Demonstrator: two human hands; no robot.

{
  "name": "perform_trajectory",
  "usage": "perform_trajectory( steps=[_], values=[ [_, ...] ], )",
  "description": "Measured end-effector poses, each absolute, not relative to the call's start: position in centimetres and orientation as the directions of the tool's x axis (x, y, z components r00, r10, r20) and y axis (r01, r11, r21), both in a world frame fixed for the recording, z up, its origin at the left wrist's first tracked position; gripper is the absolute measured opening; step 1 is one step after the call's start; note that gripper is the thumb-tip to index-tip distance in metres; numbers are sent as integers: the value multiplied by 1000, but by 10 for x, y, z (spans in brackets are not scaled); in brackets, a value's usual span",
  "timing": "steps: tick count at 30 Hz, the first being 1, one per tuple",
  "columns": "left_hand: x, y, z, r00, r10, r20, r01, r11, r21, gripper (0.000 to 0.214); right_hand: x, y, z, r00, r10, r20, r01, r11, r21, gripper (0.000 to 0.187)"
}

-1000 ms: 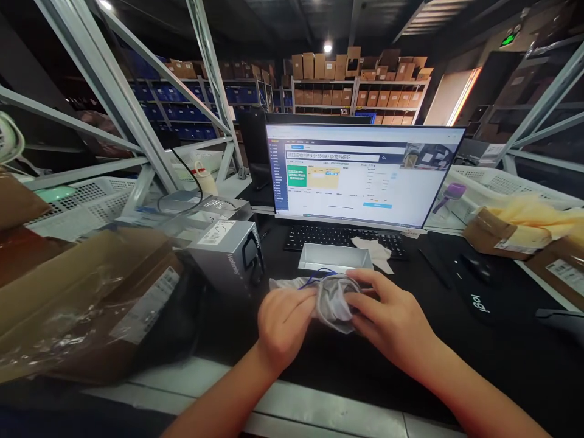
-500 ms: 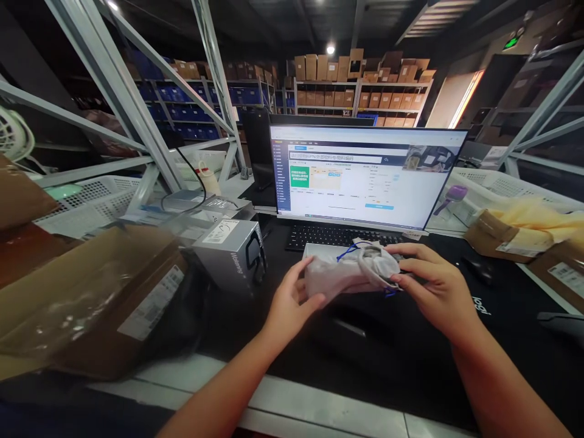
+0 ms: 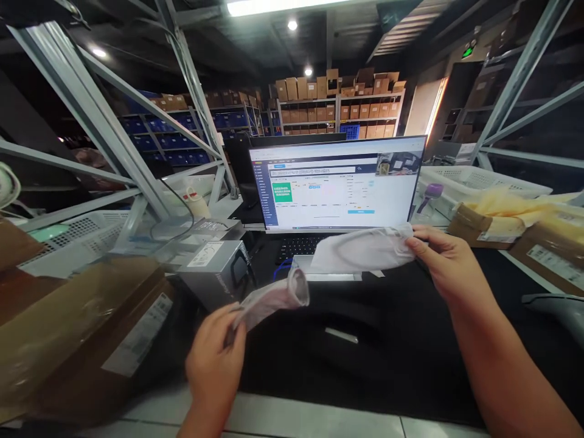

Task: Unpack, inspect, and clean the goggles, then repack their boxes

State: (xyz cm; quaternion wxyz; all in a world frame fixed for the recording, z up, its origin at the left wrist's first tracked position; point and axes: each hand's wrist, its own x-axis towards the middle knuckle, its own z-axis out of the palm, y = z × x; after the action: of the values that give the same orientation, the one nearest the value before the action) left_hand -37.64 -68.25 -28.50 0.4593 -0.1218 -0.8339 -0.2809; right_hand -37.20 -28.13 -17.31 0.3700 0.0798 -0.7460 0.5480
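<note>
At the right, my right hand [image 3: 440, 258] pinches one end of a pale grey drawstring pouch [image 3: 360, 250], which stretches leftward in front of the monitor. Its blue cord [image 3: 285, 266] dangles near the pouch's left end. My left hand [image 3: 216, 347], lower and to the left, is closed on a pale, translucent wrapped item [image 3: 269, 301] with a rounded, ring-like end. What the wrapping covers is too blurred to make out. The pouch and the wrapped item are apart. Below the pouch a white box [image 3: 328, 275] lies on the black mat [image 3: 387, 347].
A grey printed box [image 3: 214, 271] and a large open cardboard carton [image 3: 86, 340] stand at left. Behind are a keyboard [image 3: 298, 246] and monitor [image 3: 337, 185]. A small whitish strip [image 3: 342, 335] lies on the mat. Cartons with yellow packing [image 3: 506, 210] and a scanner [image 3: 554, 310] are at right.
Both hands held the pouch together. Now the wrapped item is out of it in my left hand, drawn left and down, while my right hand keeps the pouch. The view has tilted up.
</note>
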Motion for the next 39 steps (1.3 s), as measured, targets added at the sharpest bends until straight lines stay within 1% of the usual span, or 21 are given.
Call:
perform_trajectory(
  steps=[2, 4, 5, 6, 8, 10, 11, 13, 15, 17, 19, 22, 24, 27, 31, 33, 35, 36, 37, 38, 39],
  values=[
    [-374, -691, -299, -689, 99, 718, 368, 901, 228, 20, -376, -288, -176, -692, 355, 628, -522, 353, -776, 14],
    [-373, -691, -306, -795, 149, 588, 309, 934, 181, 32, -380, -300, -182, -692, 379, 615, -527, 318, -788, 16],
    [-373, -688, -306, -810, 151, 566, 312, 929, 200, 40, -382, -307, -185, -698, 380, 607, -530, 296, -795, 17],
    [-373, -684, -303, -811, 148, 566, 339, 907, 249, 49, -383, -316, -189, -713, 371, 595, -530, 271, -804, 18],
    [-375, -671, -292, -807, 123, 578, 431, 792, 433, 64, -384, -332, -196, -760, 333, 558, -514, 217, -830, 19],
    [-380, -657, -278, -831, 89, 549, 499, 553, 667, 71, -383, -348, -204, -818, 270, 508, -478, 173, -861, 21],
    [-383, -650, -272, -851, 76, 519, 499, 422, 757, 74, -382, -355, -207, -846, 231, 480, -455, 156, -877, 22],
    [-389, -640, -264, -880, 49, 472, 468, 251, 847, 76, -381, -367, -214, -892, 147, 428, -412, 130, -902, 24],
    [-394, -635, -263, -896, 9, 445, 434, 236, 869, 66, -379, -374, -219, -917, 68, 394, -384, 125, -915, 25],
    [-397, -634, -266, -910, -41, 412, 390, 251, 886, 47, -378, -376, -220, -926, 25, 378, -370, 147, -917, 28],
    [-397, -637, -270, -920, -87, 382, 358, 210, 910, 34, -378, -373, -217, -938, -13, 347, -343, 187, -921, 34],
    [-397, -643, -270, -902, -194, 386, 368, 125, 922, 23, -381, -360, -207, -962, -88, 258, -271, 228, -935, 40],
    [-398, -645, -266, -852, -301, 428, 413, 113, 904, 20, -383, -345, -199, -968, -116, 221, -244, 244, -939, 42],
    [-403, -645, -259, -755, -411, 511, 501, 140, 854, 19, -386, -313, -188, -966, -61, 250, -257, 279, -925, 43],
    [-412, -634, -259, -734, -433, 522, 528, 118, 841, 18, -376, -257, -173, -924, 159, 349, -285, 323, -903, 37],
    [-416, -625, -262, -742, -368, 560, 556, 127, 821, 16, -365, -232, -166, -878, 271, 395, -306, 318, -897, 31],
    [-421, -615, -264, -721, -223, 656, 621, 213, 755, 8, -355, -216, -159, -820, 367, 439, -345, 294, -891, 26],
    [-423, -610, -264, -695, -115, 710, 664, 276, 695, 4, -351, -212, -157, -791, 406, 457, -372, 274, -887, 24],
    [-425, -604, -263, -668, 22, 744, 706, 335, 624, 10, -348, -211, -154, -766, 433, 475, -402, 253, -880, 22],
    [-427, -599, -261, -644, 188, 741, 744, 377, 551, 19, -346, -213, -153, -752, 440, 491, -430, 237, -871, 20],
    [-429, -594, -258, -624, 364, 691, 775, 396, 492, 28, -346, -216, -153, -745, 433, 508, -454, 228, -861, 18]
  ],
)
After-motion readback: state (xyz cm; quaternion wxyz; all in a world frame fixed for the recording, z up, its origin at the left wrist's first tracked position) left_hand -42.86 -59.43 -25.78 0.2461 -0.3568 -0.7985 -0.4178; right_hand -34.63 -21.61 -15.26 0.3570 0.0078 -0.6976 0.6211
